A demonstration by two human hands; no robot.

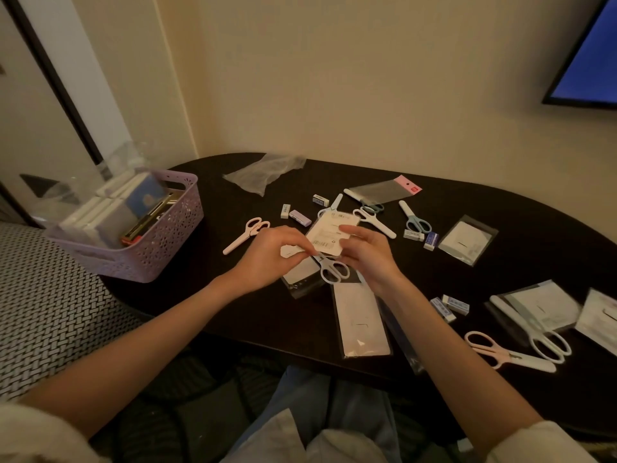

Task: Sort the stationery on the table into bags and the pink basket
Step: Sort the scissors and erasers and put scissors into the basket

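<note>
Both hands pinch a white-carded bag (329, 240), left hand (277, 250) at its mouth, right hand (362, 250) steadying. White scissors (330, 267) sit half in, so the bagging step seems underway; next, slide them fully inside.

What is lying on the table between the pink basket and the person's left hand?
In the head view, pink scissors lie between the basket and the left hand, on the dark table. Nothing else lies there.

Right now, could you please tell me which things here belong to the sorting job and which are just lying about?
Job:
left hand and right hand holding a white packet
white scissors
pink scissors
erasers
clear bag
pink basket

Lying about:
wall screen
woven cushion
</note>
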